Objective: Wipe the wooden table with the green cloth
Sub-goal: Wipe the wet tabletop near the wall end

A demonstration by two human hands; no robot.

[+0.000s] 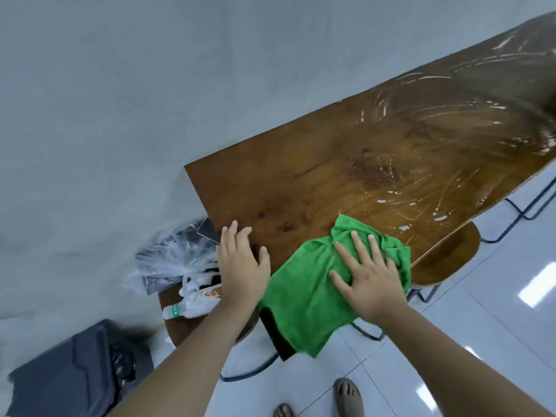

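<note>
Two flat hands share the job: the right hand (365, 276) presses splayed fingers onto the green cloth (304, 299), while the left hand (240, 260), fingers straight, likely steadies the wooden table (346, 164).

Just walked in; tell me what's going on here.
A person is wiping the wooden table with the green cloth. The right hand presses flat on the cloth at the near corner, where part of it hangs over the edge. The left hand rests flat on the table beside it. Farther along, wet streaks shine.
</note>
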